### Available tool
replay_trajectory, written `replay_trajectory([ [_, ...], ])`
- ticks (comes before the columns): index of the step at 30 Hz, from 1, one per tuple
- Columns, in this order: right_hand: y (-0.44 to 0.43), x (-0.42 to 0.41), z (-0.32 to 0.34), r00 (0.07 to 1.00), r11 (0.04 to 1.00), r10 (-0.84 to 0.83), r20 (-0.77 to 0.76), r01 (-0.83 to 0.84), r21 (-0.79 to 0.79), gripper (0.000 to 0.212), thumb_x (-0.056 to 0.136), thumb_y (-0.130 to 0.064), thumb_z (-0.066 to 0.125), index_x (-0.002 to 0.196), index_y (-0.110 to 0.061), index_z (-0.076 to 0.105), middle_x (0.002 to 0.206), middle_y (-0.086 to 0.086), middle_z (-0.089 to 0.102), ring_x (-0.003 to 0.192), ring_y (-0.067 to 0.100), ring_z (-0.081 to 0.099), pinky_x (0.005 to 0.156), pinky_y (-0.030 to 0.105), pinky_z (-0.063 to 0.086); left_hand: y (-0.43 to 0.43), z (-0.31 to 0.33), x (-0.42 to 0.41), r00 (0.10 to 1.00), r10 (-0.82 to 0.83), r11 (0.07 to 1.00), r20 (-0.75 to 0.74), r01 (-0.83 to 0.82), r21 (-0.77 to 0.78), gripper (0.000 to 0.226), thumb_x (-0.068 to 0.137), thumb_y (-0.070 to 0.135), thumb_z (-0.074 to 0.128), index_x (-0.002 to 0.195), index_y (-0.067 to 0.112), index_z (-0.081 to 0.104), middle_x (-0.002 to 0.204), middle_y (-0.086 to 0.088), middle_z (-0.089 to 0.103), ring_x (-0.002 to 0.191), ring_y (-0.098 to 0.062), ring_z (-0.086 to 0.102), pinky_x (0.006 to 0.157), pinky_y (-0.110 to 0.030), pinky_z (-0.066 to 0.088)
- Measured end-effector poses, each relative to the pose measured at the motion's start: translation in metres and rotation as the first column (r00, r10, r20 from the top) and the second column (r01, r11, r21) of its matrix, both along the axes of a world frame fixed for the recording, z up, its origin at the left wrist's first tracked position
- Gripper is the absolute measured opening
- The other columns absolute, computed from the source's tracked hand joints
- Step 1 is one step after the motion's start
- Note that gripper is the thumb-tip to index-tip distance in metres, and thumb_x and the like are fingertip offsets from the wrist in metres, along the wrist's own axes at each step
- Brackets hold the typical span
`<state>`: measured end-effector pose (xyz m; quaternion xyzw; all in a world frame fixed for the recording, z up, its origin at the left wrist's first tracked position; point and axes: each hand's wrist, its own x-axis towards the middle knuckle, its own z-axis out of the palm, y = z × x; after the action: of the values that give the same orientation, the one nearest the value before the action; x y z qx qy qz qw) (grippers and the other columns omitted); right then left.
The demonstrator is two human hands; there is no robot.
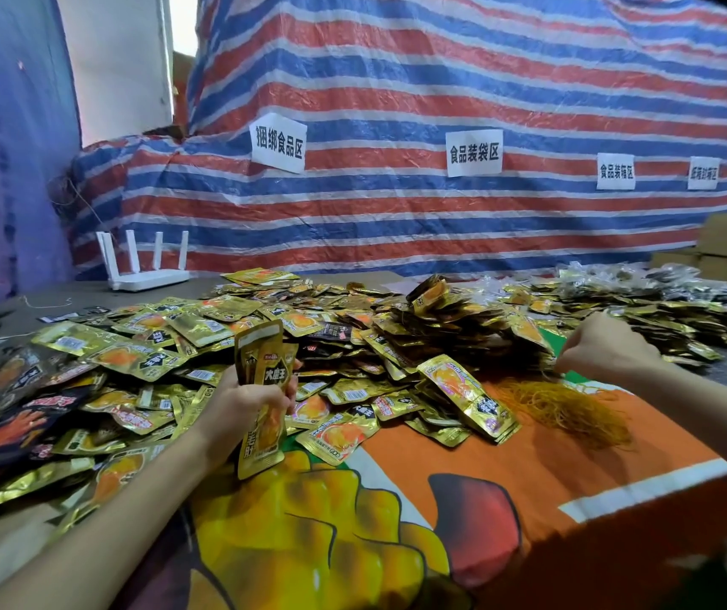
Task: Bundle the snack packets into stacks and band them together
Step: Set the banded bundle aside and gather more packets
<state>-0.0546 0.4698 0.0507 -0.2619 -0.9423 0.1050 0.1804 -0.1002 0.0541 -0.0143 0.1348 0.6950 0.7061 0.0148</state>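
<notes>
Stack of packets (pixel 260 389) gripped one-handed by left hand (pixel 238 402) may splay while curled right hand (pixel 603 350), hold unclear, works band heap (pixel 568 407) to stack's right.

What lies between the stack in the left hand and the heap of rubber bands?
Between the stack and the rubber bands, loose gold packets overlap on the orange sheet, as the head view shows.
</notes>
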Motion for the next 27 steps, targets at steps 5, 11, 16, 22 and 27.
replay_trajectory([
  [5,0.002,-0.003,0.004,0.998,0.999,0.043,-0.046,-0.044,-0.006,0.007,0.083,-0.017,0.073,0.083,-0.011,0.077,0.075,0.008,0.071,0.069,0.026,0.066,0.057,0.030,0.049,-0.001,-0.001,-0.001,0.999,-0.022,1.000,0.031,0.021,0.021,0.072,0.056,0.008,0.066,0.126,-0.005,0.058,0.106,-0.026,0.063,0.094,-0.036,0.059,0.085,-0.052,0.047],
  [11,-0.033,-0.006,0.013,0.899,0.921,0.338,-0.278,-0.376,-0.097,0.014,0.088,-0.018,0.072,0.074,-0.014,0.074,0.080,0.008,0.073,0.075,0.022,0.066,0.067,0.035,0.054,-0.003,0.001,-0.003,0.997,-0.059,0.993,0.055,0.053,0.106,0.060,0.072,0.000,0.065,0.130,-0.005,0.055,0.105,-0.020,0.063,0.093,-0.032,0.058,0.080,-0.042,0.046],
  [16,-0.127,-0.010,0.014,0.695,0.694,0.599,-0.398,-0.698,-0.174,0.009,0.088,-0.019,0.075,0.079,-0.017,0.078,0.076,-0.002,0.072,0.063,-0.001,0.061,0.054,0.010,0.043,-0.003,0.008,0.004,0.984,-0.169,0.970,0.052,0.157,0.186,0.061,0.067,0.004,0.058,0.127,-0.003,0.060,0.082,-0.003,0.071,0.074,-0.023,0.055,0.066,-0.034,0.044],
  [22,-0.232,-0.041,-0.009,0.550,0.533,0.725,-0.414,-0.829,-0.168,0.016,0.083,-0.024,0.077,0.067,-0.020,0.074,0.069,0.001,0.070,0.060,0.008,0.056,0.052,0.025,0.043,-0.005,0.011,0.004,0.985,-0.113,0.983,0.131,0.091,0.161,0.038,0.063,0.008,0.059,0.099,-0.001,0.066,0.082,-0.009,0.068,0.075,-0.024,0.057,0.082,-0.039,0.045],
  [27,-0.265,-0.069,-0.032,0.545,0.492,0.657,-0.521,-0.834,-0.252,0.016,0.075,-0.024,0.081,0.060,-0.019,0.076,0.054,-0.009,0.066,0.047,0.000,0.052,0.045,0.015,0.039,-0.010,0.010,-0.001,0.994,-0.006,0.997,0.105,-0.002,0.075,0.018,0.062,0.008,0.061,0.078,0.001,0.065,0.083,-0.015,0.060,0.080,-0.027,0.056,0.092,-0.048,0.047],
])
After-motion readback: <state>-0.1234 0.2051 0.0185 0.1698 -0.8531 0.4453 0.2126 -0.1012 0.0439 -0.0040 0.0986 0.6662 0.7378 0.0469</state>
